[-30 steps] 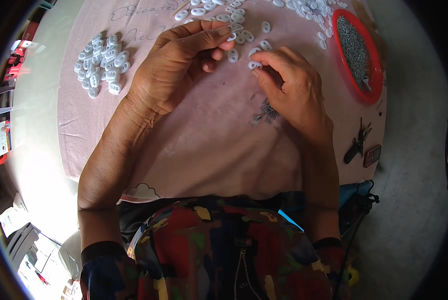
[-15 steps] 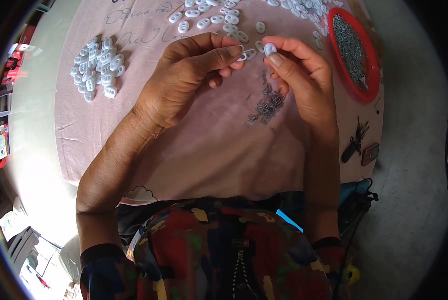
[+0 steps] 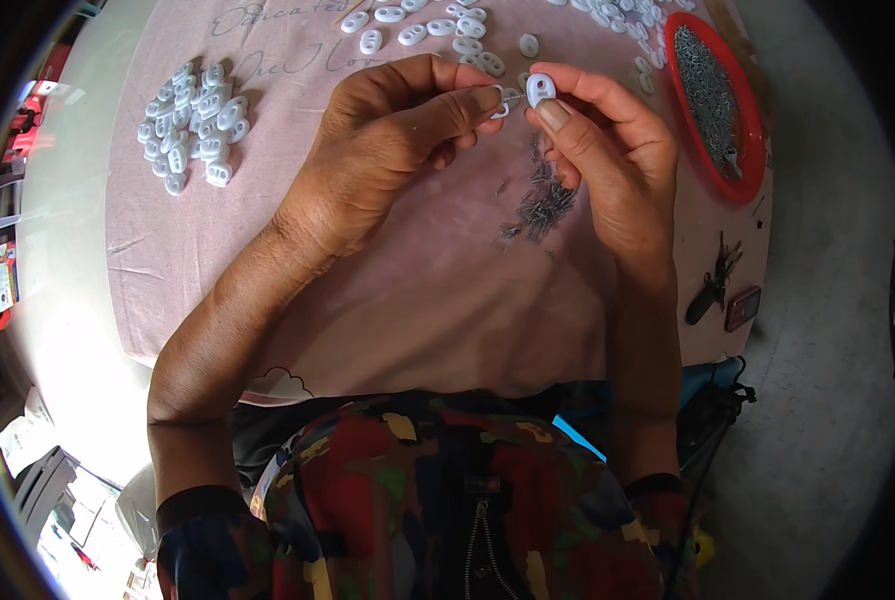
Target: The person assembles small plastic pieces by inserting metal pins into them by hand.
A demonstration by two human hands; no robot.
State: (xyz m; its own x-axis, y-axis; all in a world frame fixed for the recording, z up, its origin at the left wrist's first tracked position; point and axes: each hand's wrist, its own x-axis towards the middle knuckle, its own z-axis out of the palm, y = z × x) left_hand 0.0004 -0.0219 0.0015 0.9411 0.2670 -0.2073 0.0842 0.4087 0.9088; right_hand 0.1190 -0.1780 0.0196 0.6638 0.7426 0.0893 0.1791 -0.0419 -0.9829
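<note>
Where the lower edge of the frame begins, a multicoloured patterned garment with a zip (image 3: 368,490) covers the wearer's body. Beyond it spreads a pale pink tablecloth (image 3: 408,290). Right of centre lie a black fob with metal keys (image 3: 713,285) and a small dark red rectangular device (image 3: 743,309). Above centre is a loose heap of tiny dark grey metal pins (image 3: 543,208).

Farther up, both hands meet. The left hand (image 3: 378,140) pinches a small white looped piece (image 3: 505,103), with a thin silvery metal bit (image 3: 516,96) at its fingertips. The right hand (image 3: 618,150) grips a glossy white oval piece with holes (image 3: 541,88) between thumb and forefinger; whether it touches the metal is unclear.

Such ovals look like hard plastic: probably light, stiff, a little slippery, unlikely to break. The rim or flat faces should give the best hold, keeping the holes uncovered.

Upper left sits a mound of similar white ovals (image 3: 193,125); upper right, a red oval basket (image 3: 758,140) of grey metal parts (image 3: 708,90). More loose white ovals (image 3: 412,35) dot the top.
</note>
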